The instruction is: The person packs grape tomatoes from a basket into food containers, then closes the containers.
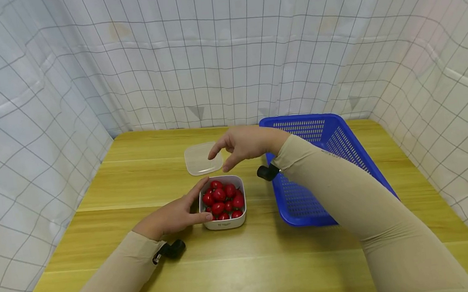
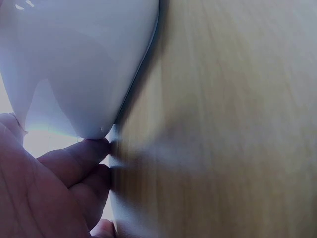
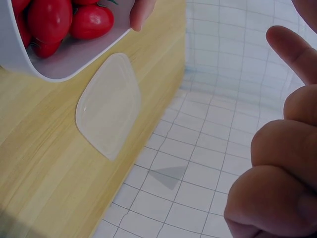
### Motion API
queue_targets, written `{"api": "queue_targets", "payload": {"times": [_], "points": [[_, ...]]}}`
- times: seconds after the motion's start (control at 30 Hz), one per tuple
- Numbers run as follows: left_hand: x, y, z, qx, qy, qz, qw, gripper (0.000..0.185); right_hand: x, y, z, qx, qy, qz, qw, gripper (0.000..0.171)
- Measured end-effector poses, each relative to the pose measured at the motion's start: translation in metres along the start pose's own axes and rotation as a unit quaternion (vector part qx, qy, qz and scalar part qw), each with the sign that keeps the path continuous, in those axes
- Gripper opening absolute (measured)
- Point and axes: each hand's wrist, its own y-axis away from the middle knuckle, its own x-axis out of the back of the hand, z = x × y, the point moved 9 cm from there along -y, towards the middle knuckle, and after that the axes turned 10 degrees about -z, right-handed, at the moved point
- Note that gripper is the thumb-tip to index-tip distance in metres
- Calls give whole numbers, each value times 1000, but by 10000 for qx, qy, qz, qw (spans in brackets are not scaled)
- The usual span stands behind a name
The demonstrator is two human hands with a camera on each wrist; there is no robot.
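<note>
A white square container (image 1: 224,224) full of small red cherry tomatoes (image 1: 219,194) stands on the wooden table. My left hand (image 1: 179,213) holds it from the left, thumb along the front rim and index finger at the back corner. In the left wrist view, fingertips (image 2: 94,148) meet the container's smooth wall. Above and behind the box hovers my right hand (image 1: 245,145), thumb and index finger spread apart with nothing between them. Beneath its fingertips, in the head view, a translucent lid (image 1: 202,160) lies flat on the table behind the container.
A blue perforated plastic basket (image 1: 283,209) stands to the right, partly covered by my right forearm. White grid-patterned curtains (image 1: 210,64) enclose the wooden table (image 1: 228,276) at the back and both sides.
</note>
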Motion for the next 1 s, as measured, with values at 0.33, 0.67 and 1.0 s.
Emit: {"api": "queue_targets", "payload": {"times": [0.33, 0.67, 1.0], "points": [[2, 4, -3, -25, 48, 24, 10000, 106, 11, 0, -1, -120, -209, 591, 9980, 42], [7, 5, -5, 0, -173, 146, 9997, 105, 21, -6, -2, -516, 14, 1006, 9936, 43], [45, 7, 11, -120, -566, 842, 9948, 86, 22, -35, 19, -1423, 973, 551, 9835, 62]]}}
